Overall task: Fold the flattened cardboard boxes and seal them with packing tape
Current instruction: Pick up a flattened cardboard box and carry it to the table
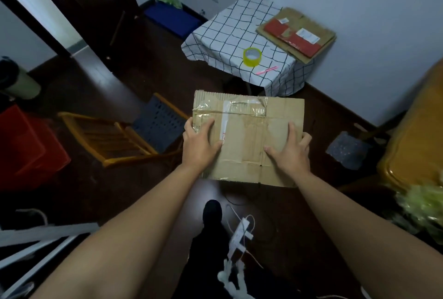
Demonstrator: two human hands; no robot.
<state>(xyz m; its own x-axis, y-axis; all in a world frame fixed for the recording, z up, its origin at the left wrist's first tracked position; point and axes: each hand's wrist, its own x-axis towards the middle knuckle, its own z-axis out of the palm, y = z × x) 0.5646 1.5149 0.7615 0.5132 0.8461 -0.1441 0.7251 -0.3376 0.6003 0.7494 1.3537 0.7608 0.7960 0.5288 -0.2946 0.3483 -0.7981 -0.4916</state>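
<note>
A flattened brown cardboard box [249,130] with old clear tape across its top is held in the air in front of me, above the dark floor. My left hand [200,141] grips its left edge, thumb on top of the cardboard. My right hand [291,148] grips its right edge, with its thumb and one finger lying on the top face. A yellow-green roll of packing tape [252,57] stands on the small table with the checked cloth [230,34]. More flattened cardboard [297,34], one piece red, lies stacked at that table's far right corner.
A pink pen-like tool [266,70] lies near the table's front edge. A wooden folding chair [119,135] lies on the floor at left, a red bin [26,145] beyond it. A white power strip [239,236] with cables lies by my foot. A yellow-brown object [417,140] stands at right.
</note>
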